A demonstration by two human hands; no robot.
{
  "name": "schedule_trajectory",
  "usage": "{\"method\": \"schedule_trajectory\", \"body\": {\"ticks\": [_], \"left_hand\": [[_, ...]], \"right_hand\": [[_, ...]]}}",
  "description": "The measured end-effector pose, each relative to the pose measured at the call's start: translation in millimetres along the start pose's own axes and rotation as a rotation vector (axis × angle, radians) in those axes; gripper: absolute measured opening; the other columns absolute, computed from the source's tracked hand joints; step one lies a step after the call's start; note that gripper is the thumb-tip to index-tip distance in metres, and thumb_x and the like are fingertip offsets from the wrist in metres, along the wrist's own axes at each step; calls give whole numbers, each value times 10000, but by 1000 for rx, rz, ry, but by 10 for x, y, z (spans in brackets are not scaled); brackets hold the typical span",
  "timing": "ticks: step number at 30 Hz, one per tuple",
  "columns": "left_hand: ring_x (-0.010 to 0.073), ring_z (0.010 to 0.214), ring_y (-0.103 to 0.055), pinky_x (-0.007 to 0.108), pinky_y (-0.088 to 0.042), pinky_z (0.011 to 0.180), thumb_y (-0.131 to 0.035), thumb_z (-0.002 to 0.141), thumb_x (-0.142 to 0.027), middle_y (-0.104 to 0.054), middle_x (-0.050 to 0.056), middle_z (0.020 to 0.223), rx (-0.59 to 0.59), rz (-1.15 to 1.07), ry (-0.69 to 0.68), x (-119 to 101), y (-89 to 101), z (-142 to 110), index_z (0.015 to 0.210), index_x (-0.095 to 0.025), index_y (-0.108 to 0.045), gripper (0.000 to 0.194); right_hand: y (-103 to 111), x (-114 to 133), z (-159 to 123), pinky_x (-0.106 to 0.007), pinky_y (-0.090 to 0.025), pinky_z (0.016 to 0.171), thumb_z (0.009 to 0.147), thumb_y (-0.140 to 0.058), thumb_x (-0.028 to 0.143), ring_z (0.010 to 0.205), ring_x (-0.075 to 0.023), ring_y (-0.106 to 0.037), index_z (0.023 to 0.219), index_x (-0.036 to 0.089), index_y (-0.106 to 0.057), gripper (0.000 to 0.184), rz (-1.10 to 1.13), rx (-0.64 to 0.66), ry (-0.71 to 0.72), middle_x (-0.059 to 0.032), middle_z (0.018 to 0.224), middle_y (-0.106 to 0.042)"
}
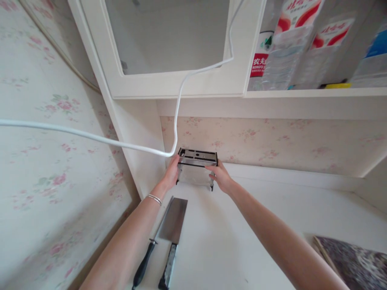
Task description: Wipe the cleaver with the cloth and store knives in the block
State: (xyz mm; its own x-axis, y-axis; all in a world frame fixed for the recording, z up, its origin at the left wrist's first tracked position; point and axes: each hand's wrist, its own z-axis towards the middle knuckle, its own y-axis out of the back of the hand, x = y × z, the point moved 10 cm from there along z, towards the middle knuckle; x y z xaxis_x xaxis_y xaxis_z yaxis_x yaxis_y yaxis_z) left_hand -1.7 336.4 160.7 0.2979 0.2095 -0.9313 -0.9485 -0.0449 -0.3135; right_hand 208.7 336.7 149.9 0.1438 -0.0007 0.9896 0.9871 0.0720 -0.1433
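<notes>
A knife holder [198, 156] with a slotted metal top, pale sides and small dark feet is near the back wall, over the white surface [217, 237]. My left hand [171, 174] grips its left side, fingers partly hidden behind it. On the opposite side, my right hand [220, 176] is closed around the right edge, some fingers lying across the front. Whether the feet touch the surface is hard to tell. Closer to me lie a cleaver [174, 225] with a dark handle and, to its left, a sharpening steel [146, 257] with a black handle.
A white cable [136, 148] hangs across the view, in front of the upper cabinet [178, 85]. Plastic bottles [286, 52] stand on an open shelf at the upper right. A dark patterned item [353, 262] lies at the lower right. Floral wallpaper [45, 193] covers the left wall.
</notes>
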Motion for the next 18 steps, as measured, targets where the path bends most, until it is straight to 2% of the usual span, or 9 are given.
{"method": "schedule_trajectory", "body": {"ticks": [8, 13, 18], "left_hand": [[190, 1363, -329, 385, -199, 1151, -410, 887, -544, -522, 23, 1376, -27, -38, 99, 204, 203, 131, 1230, -227, -552, 487], [159, 1395, -252, 372, -105, 1170, -380, 901, -530, -422, -23, 1455, -56, -37, 117, 254, 315, 219, 1255, -271, -527, 462], [157, 1386, -275, 375, -123, 1166, -382, 908, -488, -437, -13, 1446, -83, -20, 110, 260, 403, 299, 1248, -263, -520, 430]], "right_hand": [[-121, -158, 133, -461, -404, 923, 637, -683, 290, 1181, -253, -481, 1129, 348, -517, 522, -19, 51, -24, -7, 1279, -566], [-185, -194, 227, -447, -412, 917, 623, -685, 293, 1162, -245, -497, 1197, 342, -494, 607, -43, 72, -20, -21, 1270, -573], [-254, -194, 300, -455, -416, 921, 630, -667, 278, 1188, -260, -484, 1298, 360, -423, 717, -67, 95, -18, -34, 1301, -558]]}}
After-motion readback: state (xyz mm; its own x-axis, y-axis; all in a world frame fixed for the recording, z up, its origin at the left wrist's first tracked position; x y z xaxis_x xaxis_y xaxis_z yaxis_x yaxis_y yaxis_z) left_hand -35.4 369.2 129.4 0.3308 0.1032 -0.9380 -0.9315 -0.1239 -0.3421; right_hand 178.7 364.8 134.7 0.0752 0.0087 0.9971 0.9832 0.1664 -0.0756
